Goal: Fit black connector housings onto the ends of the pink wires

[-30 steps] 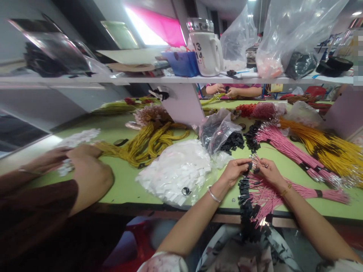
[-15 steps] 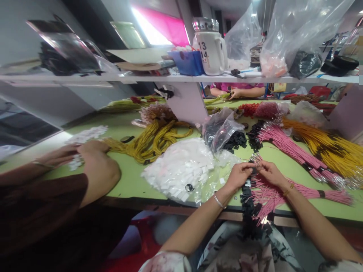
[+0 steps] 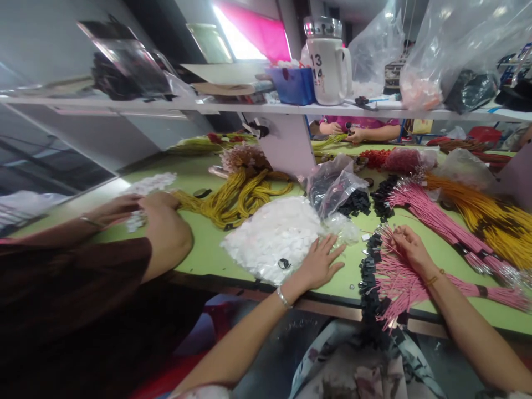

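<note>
My left hand point(image 3: 322, 261) lies with its fingers spread at the right edge of a clear plastic bag of small white parts point(image 3: 270, 238), holding nothing. Beside its fingertips is crumpled clear plastic point(image 3: 341, 228). My right hand point(image 3: 411, 248) has its fingers bent and pinched at the upper ends of a fan of pink wires point(image 3: 401, 288); the exact grip is partly hidden. A row of black connectors point(image 3: 368, 280) runs down the left side of these wires and hangs over the table edge.
Yellow wire bundles point(image 3: 245, 199) lie left, beside a co-worker's arm point(image 3: 166, 238). More pink wires point(image 3: 436, 216), orange wires point(image 3: 477, 210) and loose black connectors point(image 3: 357, 204) lie behind. A shelf point(image 3: 249, 108) above carries a white mug point(image 3: 328, 72) and a blue box point(image 3: 293, 86).
My hands were together over the black connectors and have come apart. The left moved left to the bag and spread its fingers; the right stayed by the pink wire ends. The view shifted slightly.
</note>
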Tool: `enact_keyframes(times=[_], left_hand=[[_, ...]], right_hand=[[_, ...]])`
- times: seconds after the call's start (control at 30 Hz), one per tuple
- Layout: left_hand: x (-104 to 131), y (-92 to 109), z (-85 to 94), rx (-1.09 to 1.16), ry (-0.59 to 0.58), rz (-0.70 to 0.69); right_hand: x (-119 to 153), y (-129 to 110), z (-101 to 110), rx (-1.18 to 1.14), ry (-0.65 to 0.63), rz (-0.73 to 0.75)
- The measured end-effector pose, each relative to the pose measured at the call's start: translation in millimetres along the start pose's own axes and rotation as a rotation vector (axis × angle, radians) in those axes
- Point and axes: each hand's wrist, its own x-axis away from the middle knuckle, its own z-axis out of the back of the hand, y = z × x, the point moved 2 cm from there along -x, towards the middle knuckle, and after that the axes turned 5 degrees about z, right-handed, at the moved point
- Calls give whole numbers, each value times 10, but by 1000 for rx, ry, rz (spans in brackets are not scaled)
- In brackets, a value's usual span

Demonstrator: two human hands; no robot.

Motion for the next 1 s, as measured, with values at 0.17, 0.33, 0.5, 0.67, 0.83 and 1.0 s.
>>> enact_keyframes(times=[0.17,0.33,0.5,0.67,0.83,1.0], left_hand=[[-355,-354,38,-27,64,110],[-664,-561,88,-38,157,174],[-612,-505,238,-6,215,139],[-475,-194,538,31,334,234],[-885,211,525,48,218,77],[-1301,253,266,-88,-51,163]], right_hand=[[15,-20,8,31,-20,-13],[5,2,16,38,-5,-14],[20,18,13,21,-3,-27],[-10,55,-15,55,-13,-24],[-38,78,-25,119,5,22],[-12,72,-26,121,11,46]])
